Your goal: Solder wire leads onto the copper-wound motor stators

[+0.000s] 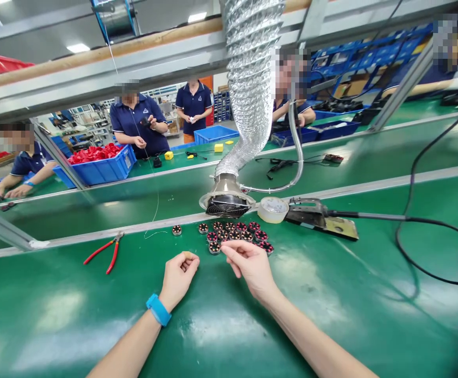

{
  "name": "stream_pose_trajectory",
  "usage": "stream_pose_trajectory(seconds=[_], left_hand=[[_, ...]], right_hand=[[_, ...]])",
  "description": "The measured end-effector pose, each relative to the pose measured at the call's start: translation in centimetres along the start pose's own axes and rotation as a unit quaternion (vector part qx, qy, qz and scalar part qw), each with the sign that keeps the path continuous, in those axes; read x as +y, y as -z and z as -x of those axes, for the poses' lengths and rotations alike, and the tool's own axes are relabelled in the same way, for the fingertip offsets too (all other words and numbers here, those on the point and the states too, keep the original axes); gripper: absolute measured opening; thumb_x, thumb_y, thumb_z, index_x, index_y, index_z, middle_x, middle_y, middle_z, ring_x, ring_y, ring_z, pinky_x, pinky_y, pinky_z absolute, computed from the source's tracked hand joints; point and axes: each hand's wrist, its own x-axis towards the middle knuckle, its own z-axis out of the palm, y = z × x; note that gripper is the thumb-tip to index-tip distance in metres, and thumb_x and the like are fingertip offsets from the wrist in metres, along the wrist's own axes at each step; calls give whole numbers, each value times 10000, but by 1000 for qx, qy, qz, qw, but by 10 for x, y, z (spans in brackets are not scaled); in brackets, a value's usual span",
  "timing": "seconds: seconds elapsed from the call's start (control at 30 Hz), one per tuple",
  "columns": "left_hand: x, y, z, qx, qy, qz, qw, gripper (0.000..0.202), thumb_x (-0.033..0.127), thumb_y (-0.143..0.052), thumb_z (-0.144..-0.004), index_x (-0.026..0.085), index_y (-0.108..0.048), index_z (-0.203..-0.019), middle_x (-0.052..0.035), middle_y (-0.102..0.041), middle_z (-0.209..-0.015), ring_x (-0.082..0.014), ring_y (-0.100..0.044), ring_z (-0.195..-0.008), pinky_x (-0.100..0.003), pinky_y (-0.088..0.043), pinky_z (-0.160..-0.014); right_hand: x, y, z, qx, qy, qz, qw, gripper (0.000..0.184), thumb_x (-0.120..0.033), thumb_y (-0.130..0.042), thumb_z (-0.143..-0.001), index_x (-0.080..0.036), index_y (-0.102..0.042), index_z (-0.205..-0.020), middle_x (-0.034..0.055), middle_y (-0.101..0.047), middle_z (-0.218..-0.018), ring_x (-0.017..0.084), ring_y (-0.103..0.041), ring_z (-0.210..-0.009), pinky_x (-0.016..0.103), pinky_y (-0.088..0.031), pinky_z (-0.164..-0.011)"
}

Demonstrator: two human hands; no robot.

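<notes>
Currently the two bare hands are apart from each other, both on the wearer's side of the fan (227, 203) that caps the silver duct (250, 79). The left hand (180, 277), with a blue wristband (158, 310) behind it, is left of the fan, its fingers curled and its thumb and forefinger drawn close; whether anything thin sits between them I cannot tell. The right hand (252, 265) is just right of the fan, its fingertips bunched beside the nearest of the round parts (233, 235); I cannot make out whether they touch it or pinch something small.

Those round parts, dark red and copper-toned inside, lie grouped on the green table (75, 336) just in front of the fan. One more, a single round piece (177, 230), lies left of the fan, apart from the group. Farther left of the fan are red-handled cutters (113, 258), their handles spread. Close by the fan's right side is a tape roll (273, 210), and next along on that side is a metal stand (311, 220) with a black-corded tool (371, 214). Beyond the fan, to its left, a co-worker in a navy shirt (156, 118) stands near a blue crate (106, 168) heaped with red pieces.
</notes>
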Motion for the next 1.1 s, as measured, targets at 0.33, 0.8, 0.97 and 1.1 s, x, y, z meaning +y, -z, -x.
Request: stream_pose_trajectory(seconds=[0.33, 0.8, 0.97, 1.1], left_hand=[[-3, 1, -1, 1, -1, -11, 1000, 282, 445, -685, -834, 169, -745, -839, -44, -695, -709, -148, -571, -618, -253, -435, -595], [4, 10, -16, 84, -6, 52, 995, 271, 415, -700, -833, 149, -721, -880, -44, -689, -734, -149, -613, -667, -252, -470, -625], [15, 29, -86, 124, -53, -14, 991, 261, 398, -644, -878, 148, -708, -914, -61, -714, -826, -160, -652, -738, -269, -515, -692], [12, 27, -164, 50, -72, -209, 974, 187, 272, -601, -887, 149, -709, -978, -82, -707, -971, -174, -659, -833, -300, -532, -796]], right_hand=[[-2, 3, 1, 12, 89, 49, 995, 214, -411, -806, -768, -209, -815, -838, 21, -676, -640, 72, -455, -354, 216, -332, -321], [4, 0, 5, 45, 105, 64, 991, 241, -416, -786, -795, -184, -774, -860, 4, -635, -610, 81, -451, -389, 202, -346, -320], [8, -3, 12, 20, 151, 113, 982, 162, -351, -727, -847, -192, -757, -847, -13, -606, -596, 93, -476, -429, 202, -390, -357], [11, -6, 15, 0, 213, 173, 962, 101, -269, -681, -879, -201, -740, -833, -18, -606, -605, 101, -518, -477, 204, -432, -433]])
